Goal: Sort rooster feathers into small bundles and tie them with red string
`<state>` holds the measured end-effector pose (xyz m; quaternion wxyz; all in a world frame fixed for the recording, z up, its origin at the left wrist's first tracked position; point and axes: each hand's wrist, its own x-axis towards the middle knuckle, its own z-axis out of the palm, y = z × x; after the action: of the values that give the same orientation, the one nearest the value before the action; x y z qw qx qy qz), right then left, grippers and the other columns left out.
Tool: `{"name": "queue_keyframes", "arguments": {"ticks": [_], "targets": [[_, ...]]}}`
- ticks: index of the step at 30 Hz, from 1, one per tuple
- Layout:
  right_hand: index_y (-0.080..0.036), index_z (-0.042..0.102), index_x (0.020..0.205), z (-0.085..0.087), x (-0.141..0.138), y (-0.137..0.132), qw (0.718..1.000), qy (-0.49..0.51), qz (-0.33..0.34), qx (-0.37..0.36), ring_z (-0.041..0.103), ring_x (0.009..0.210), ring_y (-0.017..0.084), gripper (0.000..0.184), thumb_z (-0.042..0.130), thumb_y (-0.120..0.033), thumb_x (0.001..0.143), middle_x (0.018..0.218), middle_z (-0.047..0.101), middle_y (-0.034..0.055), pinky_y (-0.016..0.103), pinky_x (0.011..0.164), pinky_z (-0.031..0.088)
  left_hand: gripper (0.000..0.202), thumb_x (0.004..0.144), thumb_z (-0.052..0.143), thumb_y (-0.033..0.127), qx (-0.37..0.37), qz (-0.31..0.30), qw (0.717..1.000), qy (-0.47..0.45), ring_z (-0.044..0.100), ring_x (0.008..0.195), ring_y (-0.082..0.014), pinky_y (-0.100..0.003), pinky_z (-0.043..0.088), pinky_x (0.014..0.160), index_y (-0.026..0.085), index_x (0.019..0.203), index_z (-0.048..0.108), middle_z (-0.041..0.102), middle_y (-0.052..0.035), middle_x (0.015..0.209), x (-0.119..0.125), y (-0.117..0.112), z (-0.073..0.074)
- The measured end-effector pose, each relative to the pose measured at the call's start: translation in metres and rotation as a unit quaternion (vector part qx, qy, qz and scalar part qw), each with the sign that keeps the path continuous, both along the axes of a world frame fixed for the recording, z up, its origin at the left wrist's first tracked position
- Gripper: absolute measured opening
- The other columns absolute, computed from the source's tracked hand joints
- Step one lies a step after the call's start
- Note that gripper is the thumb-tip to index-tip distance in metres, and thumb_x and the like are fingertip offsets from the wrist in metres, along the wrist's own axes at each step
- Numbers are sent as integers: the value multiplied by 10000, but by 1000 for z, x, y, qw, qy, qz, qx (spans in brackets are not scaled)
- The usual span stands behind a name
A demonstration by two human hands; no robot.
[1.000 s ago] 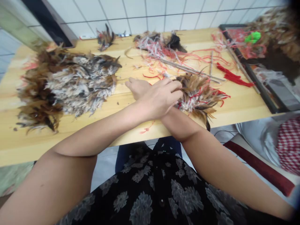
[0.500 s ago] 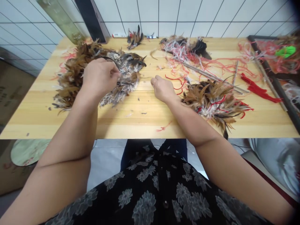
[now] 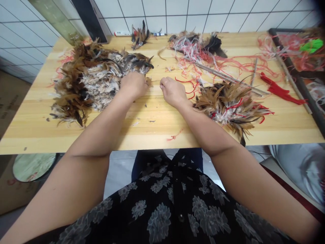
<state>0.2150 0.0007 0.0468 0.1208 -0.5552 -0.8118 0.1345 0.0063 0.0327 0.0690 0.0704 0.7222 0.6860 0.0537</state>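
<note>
A big heap of brown and grey-white feathers (image 3: 91, 78) lies on the left of the wooden table (image 3: 152, 132). My left hand (image 3: 134, 84) is closed at the heap's right edge, pinching feathers there. A hand's width to the right, my right hand (image 3: 172, 90) rests on the table in a loose fist; what its fingers hold is too small to make out. A smaller bundle of brown feathers tied with red string (image 3: 228, 105) lies just right of my right wrist.
Red and white string scraps (image 3: 200, 54) and thin sticks (image 3: 223, 77) litter the back of the table. A red tassel (image 3: 279, 89) lies at the right, beside a dark-framed tray (image 3: 299, 81) with a green object (image 3: 313, 44). A small feather tuft (image 3: 139, 35) sits by the tiled wall.
My left hand went from the right-hand bundle across to the top of the big heap, then down to its right edge. My right hand stayed close to the same spot.
</note>
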Motion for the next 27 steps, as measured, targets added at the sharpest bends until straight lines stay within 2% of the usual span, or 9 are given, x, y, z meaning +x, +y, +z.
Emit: {"name": "queue_keyframes", "arguments": {"ticks": [3, 6, 9, 11, 13, 18, 21, 23, 27], "targets": [[-136, 840, 1586, -10, -1, 8, 997, 81, 0, -3, 814, 1531, 364, 454, 495, -194, 1297, 1611, 884, 212, 495, 1279, 618, 175, 1005, 883, 233, 69, -16, 979, -193, 655, 1000, -244, -451, 610, 1150, 254, 960, 715, 740, 22, 892, -9, 2, -2], [-141, 859, 1570, -25, -5, 18, 979, 205, 16, -15, 835, 1341, 287, 400, 599, -264, 1293, 1417, 936, 143, 451, 1262, 635, 420, 1019, 986, 506, 67, -24, 910, -409, 576, 874, -201, -410, 565, 963, 281, 1028, 632, 649, 72, 821, -17, 1, -5], [-163, 895, 1501, -39, -12, 22, 940, 337, 34, -50, 807, 1110, 219, 386, 711, -419, 1278, 1189, 922, 60, 382, 1132, 675, 711, 879, 1040, 789, 53, -46, 853, -516, 514, 777, -166, -384, 503, 829, 299, 1018, 545, 580, 108, 749, -21, -8, -10], [-182, 931, 1367, -45, -17, 20, 912, 402, 43, -72, 796, 1068, 200, 404, 820, -543, 1225, 1152, 918, 41, 352, 1063, 685, 772, 808, 1070, 829, 53, -57, 832, -550, 506, 746, -153, -383, 491, 786, 305, 1013, 540, 599, 114, 747, -21, -18, -13], [-193, 947, 1252, -50, -20, 18, 891, 442, 53, -88, 797, 1059, 192, 476, 904, -657, 1155, 1146, 924, 34, 340, 1029, 688, 779, 803, 1095, 827, 47, -60, 823, -563, 535, 735, -157, -384, 495, 770, 307, 1007, 552, 637, 105, 754, -20, -28, -17], [-194, 942, 1136, -65, -17, 21, 855, 491, 113, -120, 785, 1051, 192, 672, 949, -859, 1043, 1090, 890, 27, 342, 1014, 674, 655, 932, 1151, 744, 48, -79, 804, -587, 724, 834, -252, -422, 544, 760, 320, 974, 654, 742, 23, 815, -15, -37, -34], [-198, 900, 1008, -72, -12, 24, 847, 502, 127, -118, 760, 1048, 197, 692, 995, -883, 992, 1047, 857, 35, 346, 1037, 649, 563, 978, 1179, 650, 44, -87, 794, -600, 807, 933, -306, -444, 572, 778, 321, 965, 722, 746, -12, 834, -12, -36, -39], [-205, 874, 954, -72, -10, 25, 851, 501, 118, -110, 739, 1036, 191, 678, 997, -870, 1004, 1007, 826, 28, 345, 1057, 629, 498, 1000, 1174, 588, 59, -80, 793, -600, 808, 945, -323, -452, 569, 789, 322, 974, 754, 745, -18, 844, -16, -34, -36], [-204, 874, 971, -66, -7, 22, 848, 508, 82, -127, 723, 1009, 174, 665, 978, -858, 1034, 979, 802, 19, 329, 1022, 624, 344, 1052, 1098, 412, 165, -44, 818, -549, 779, 1066, -359, -486, 577, 911, 315, 973, 777, 771, -31, 905, -43, -32, -23]]}}
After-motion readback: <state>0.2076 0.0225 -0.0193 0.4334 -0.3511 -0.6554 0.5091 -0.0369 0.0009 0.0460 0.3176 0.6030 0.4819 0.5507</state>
